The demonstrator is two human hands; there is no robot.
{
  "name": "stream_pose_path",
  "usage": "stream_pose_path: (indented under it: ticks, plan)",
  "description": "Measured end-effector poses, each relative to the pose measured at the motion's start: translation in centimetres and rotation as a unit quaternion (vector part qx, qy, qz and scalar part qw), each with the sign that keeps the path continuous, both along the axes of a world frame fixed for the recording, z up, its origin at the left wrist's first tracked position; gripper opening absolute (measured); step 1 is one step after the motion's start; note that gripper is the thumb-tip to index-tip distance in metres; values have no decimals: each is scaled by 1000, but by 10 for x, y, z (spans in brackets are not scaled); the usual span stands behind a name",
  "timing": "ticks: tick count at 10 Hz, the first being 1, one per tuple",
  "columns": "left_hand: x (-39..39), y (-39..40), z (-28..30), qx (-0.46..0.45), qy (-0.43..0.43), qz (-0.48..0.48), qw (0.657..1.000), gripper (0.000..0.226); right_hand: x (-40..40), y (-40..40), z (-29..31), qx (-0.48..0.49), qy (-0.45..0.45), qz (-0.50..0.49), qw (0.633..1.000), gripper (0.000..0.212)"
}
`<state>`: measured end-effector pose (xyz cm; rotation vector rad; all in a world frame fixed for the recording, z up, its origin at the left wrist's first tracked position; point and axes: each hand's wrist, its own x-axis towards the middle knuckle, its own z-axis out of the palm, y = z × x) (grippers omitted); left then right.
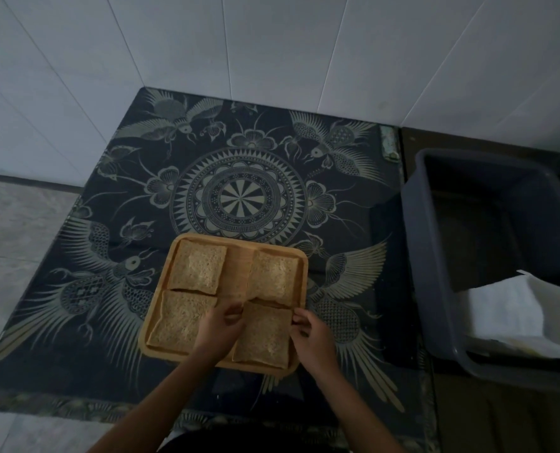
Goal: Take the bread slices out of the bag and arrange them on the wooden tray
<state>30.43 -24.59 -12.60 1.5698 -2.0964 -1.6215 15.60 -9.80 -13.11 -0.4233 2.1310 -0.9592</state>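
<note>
A square wooden tray point(236, 269) lies on a dark patterned cloth, near its front edge. Several bread slices lie on it in a two-by-two layout: far left point(197, 268), far right point(272, 277), near left point(179, 325) and near right point(264, 338). My left hand point(221, 326) pinches the far left corner of the near right slice. My right hand point(308, 336) pinches that slice's far right corner at the tray's right rim. The slice rests flat on the tray. No bread bag can be made out for certain.
The cloth point(239, 197) with bird and mandala prints covers a low table set against white walls. A dark plastic tub point(442, 256) stands to the right, with something white and crumpled point(514, 318) inside its near corner.
</note>
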Motion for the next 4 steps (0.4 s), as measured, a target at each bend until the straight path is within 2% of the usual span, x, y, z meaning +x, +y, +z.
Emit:
stream_pose_path:
  ticks: [2, 3, 4]
  plan:
    - [-3, 3, 3, -49, -39, -29, 998, 37, -6, 3, 1, -12, 7, 26, 1000, 36]
    - [-5, 8, 7, -134, -99, -74, 983, 38, -12, 7, 7, -22, 50, 49, 997, 39]
    - [-12, 10, 10, -230, -110, -107, 961, 41, -24, 6, 15, -40, 120, 82, 989, 46]
